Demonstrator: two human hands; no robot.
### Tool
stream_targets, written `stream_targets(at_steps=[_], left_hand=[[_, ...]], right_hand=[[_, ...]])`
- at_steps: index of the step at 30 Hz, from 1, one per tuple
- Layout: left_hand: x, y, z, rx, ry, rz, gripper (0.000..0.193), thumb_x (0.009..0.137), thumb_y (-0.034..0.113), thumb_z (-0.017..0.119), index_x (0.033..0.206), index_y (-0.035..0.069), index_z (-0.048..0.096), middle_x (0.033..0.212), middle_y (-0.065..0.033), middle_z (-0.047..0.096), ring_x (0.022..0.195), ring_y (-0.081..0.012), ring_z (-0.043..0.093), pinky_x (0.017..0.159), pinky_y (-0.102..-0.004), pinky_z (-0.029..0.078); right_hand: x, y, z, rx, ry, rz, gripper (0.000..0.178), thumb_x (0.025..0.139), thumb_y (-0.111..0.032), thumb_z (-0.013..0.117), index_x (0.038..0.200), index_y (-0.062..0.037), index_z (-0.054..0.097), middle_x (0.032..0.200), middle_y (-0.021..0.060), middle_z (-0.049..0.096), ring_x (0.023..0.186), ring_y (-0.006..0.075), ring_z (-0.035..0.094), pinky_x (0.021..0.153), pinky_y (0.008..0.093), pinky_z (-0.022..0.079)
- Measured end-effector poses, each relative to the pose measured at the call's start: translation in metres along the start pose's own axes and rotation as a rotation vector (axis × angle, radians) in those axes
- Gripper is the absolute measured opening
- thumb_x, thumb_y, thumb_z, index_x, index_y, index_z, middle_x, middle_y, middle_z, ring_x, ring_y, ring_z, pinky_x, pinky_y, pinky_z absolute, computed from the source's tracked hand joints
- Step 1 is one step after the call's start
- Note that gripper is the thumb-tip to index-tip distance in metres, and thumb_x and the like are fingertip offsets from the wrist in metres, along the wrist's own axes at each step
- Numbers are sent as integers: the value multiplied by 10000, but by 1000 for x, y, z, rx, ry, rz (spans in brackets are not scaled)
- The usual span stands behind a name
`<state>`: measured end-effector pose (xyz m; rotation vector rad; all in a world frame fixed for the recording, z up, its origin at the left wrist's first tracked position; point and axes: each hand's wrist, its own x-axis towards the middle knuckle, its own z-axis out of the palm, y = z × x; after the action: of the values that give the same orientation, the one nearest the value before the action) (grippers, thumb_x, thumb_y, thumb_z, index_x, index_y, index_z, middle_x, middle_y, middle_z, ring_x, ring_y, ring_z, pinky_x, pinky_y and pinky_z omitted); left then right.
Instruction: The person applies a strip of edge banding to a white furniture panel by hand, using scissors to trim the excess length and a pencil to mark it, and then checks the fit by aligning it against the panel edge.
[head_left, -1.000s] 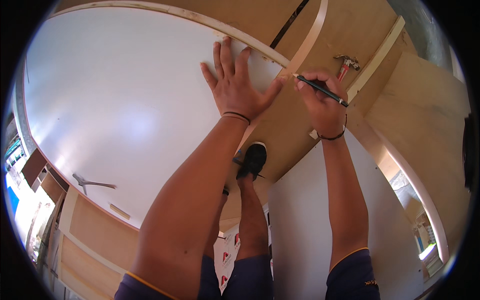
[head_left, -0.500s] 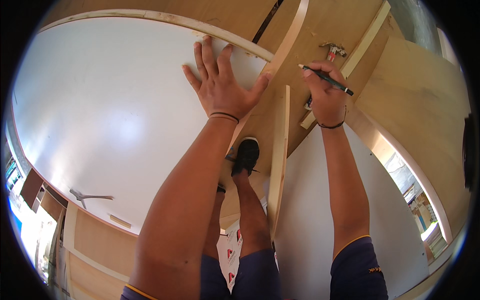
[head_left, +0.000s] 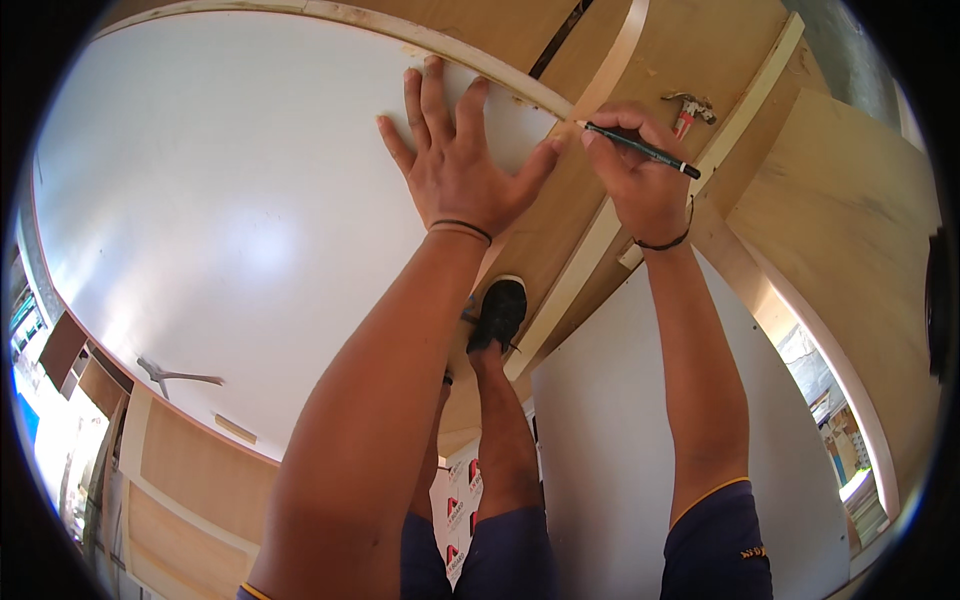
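Observation:
My left hand (head_left: 468, 172) lies with fingers spread on a large glossy white panel (head_left: 230, 160), its thumb at the panel's right edge. Along that edge runs a thin, pale, flexible strip (head_left: 622, 50), which curves on past the far corner. A wooden batten (head_left: 430, 38) lies along the panel's far edge. In my right hand (head_left: 645, 175) is a dark green pencil (head_left: 650, 150), pinched between fingers and thumb. Its point is at the pale strip, close to the batten's end and just beyond my left thumb.
A claw hammer (head_left: 688, 112) with a red handle part lies on the plywood (head_left: 640, 85) beyond my right hand. One light batten (head_left: 752, 90) runs at the right, another (head_left: 570, 285) beside my shoe (head_left: 500, 312). A grey-white panel (head_left: 610, 400) stands under my right forearm.
My right hand has brought the pencil left, its point now at the pale strip. The loose batten beside my foot has tipped over to the right. My left hand stays on the panel.

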<state>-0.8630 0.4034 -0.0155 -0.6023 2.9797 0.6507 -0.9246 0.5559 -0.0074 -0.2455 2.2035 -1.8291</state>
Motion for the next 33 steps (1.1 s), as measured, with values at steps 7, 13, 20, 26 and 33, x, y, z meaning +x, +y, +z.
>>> stream_targets(at_steps=[7,13,20,26,33], left_hand=[[-1,-1,0,5,10,7,786,682,628,595,1248,103,447,1475,-157,175,1386,-329,83,1077,-570,26],[-1,0,1,10,-15,-7,793,687,633,596,1252,98,444,1474,-162,172,1386,-329,83,1073,-573,29],[0,2,-2,15,-11,0,790,684,629,603,1247,99,441,1470,-169,178,1386,-330,76,1070,-569,28],[0,1,1,3,34,22,763,668,597,655,1211,105,442,1448,-180,216,1369,-356,127,1045,-579,60],[-1,0,2,-6,50,28,740,662,549,674,1208,105,445,1443,-171,224,1366,-355,135,1041,-587,70]], right_hand=[[6,-5,-2,-205,-94,-143,102,718,40,647,791,5,586,802,86,636,720,153,627,658,247,500],[9,-5,-4,-224,-130,-176,106,709,52,654,788,15,594,798,94,641,718,174,628,657,258,498],[13,-7,-6,-223,-143,-236,116,694,61,664,779,17,598,780,90,640,728,188,624,652,268,492],[13,-4,-6,-230,-145,-254,122,695,64,658,781,6,595,779,90,641,719,199,628,642,267,496],[13,-6,-7,-222,-172,-239,126,697,61,655,783,2,585,785,95,644,717,207,635,632,263,500]])
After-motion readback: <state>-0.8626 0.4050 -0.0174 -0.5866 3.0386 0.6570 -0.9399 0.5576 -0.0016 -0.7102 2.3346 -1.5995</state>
